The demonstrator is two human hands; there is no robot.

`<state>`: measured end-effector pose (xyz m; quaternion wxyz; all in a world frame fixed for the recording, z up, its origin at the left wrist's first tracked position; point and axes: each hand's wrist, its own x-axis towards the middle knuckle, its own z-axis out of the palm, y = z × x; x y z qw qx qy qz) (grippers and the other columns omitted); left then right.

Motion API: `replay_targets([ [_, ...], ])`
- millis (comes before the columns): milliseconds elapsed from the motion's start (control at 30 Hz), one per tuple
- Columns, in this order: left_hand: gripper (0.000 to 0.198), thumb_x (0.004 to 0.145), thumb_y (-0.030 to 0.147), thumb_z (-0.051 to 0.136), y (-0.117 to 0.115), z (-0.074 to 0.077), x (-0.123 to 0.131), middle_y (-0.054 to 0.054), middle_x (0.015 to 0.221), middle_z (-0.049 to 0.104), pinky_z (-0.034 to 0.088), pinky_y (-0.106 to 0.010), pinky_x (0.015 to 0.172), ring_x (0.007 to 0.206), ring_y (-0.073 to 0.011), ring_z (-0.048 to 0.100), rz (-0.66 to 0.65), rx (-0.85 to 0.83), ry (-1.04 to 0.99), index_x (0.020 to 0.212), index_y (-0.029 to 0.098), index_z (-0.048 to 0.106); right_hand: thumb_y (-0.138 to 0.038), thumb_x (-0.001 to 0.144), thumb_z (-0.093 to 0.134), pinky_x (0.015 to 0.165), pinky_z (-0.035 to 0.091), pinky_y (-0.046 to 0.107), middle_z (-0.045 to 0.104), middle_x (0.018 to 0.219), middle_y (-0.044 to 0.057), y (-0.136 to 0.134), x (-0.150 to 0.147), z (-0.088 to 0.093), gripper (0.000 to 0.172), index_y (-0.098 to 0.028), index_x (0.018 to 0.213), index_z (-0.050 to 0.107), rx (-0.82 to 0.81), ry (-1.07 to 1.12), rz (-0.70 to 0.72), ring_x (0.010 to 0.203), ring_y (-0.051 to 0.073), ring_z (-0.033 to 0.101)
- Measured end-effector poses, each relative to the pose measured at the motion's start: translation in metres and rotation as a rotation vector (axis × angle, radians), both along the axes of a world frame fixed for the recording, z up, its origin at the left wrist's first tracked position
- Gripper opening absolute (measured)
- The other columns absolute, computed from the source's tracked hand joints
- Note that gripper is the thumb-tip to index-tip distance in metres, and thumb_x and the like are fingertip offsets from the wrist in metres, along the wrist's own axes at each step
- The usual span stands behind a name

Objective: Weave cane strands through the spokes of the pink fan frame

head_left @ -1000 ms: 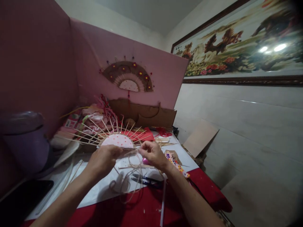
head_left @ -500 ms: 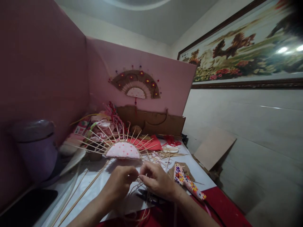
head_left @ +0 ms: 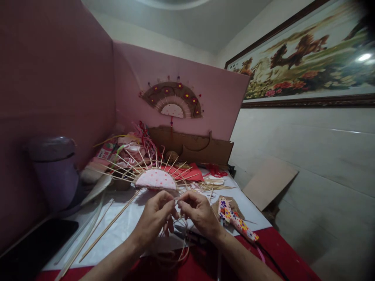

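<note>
My left hand [head_left: 154, 220] and my right hand [head_left: 199, 214] meet over the white sheet [head_left: 123, 226], fingertips pinched together on a thin pale straw cord [head_left: 178, 249] that loops down below them. Just beyond the fingers lies a fan frame [head_left: 155, 178]: a pink dotted half-disc with thin sticks radiating from it. Black scissors [head_left: 187, 234] lie under my right hand. A colourful patterned glue gun [head_left: 234, 220] rests to the right of my right wrist.
A finished brown fan [head_left: 172, 99] hangs on the pink board. Brown cardboard [head_left: 193, 146], red paper and pink fabric scraps pile behind. A purple lidded pot [head_left: 54, 168] stands left, a dark phone [head_left: 32, 246] near it. Long sticks [head_left: 108, 226] lie on the sheet.
The fan frame left my hands and now lies on the table. Both hands drew back toward me and came together on the cord. The view shifted left.
</note>
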<state>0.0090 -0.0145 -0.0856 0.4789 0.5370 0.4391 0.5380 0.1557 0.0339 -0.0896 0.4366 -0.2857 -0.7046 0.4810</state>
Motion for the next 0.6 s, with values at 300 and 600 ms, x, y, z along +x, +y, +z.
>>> replay_targets([
  [300, 0.022, 0.077, 0.037, 0.06, -0.002, 0.003, 0.005, 0.008, 0.039, 0.045, 0.019, -0.017, 0.029, 0.028, -0.0048, 0.031, 0.05, -0.041, -0.04, 0.07, 0.017, 0.053, -0.019, 0.061, 0.052, 0.033, 0.027, 0.017, 0.045, 0.039, -0.007, 0.005, 0.0, -0.002, 0.004, -0.017, 0.057, 0.052, -0.318, 0.163, 0.227, 0.032, 0.006, 0.034],
  [600, 0.019, 0.072, 0.031, 0.067, 0.0, 0.0, -0.005, 0.004, 0.05, 0.055, 0.023, -0.018, 0.032, 0.033, -0.0052, 0.041, -0.082, -0.092, -0.168, 0.074, 0.014, 0.059, -0.023, 0.066, 0.064, 0.039, 0.039, 0.018, 0.06, 0.054, -0.003, 0.008, 0.002, 0.002, 0.011, -0.017, 0.065, 0.055, -0.344, 0.285, 0.151, 0.045, 0.009, 0.053],
])
